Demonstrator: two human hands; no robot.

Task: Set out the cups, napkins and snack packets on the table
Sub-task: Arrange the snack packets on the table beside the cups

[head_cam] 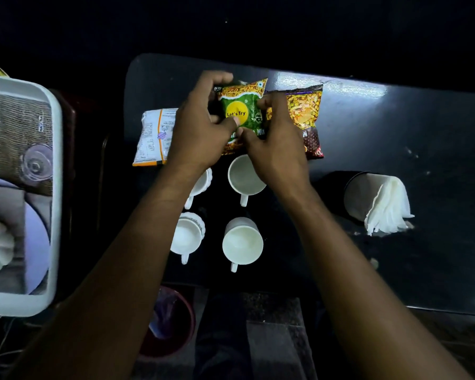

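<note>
Four cups (242, 242) stand nearest on the tabletop (395, 133), napkins (390, 207) to their right. Beyond them the left hand (200, 133) and right hand (277, 149) pinch the green packet (242, 111) in closed fingers, between a white packet (154, 135) and a red packet (307, 116). Next, probably, lay it flat there.

green-and-yellow packet (242, 111), white cups (242, 244), white napkins (390, 207), black table (395, 133), possibly maroon packet (310, 119).
</note>
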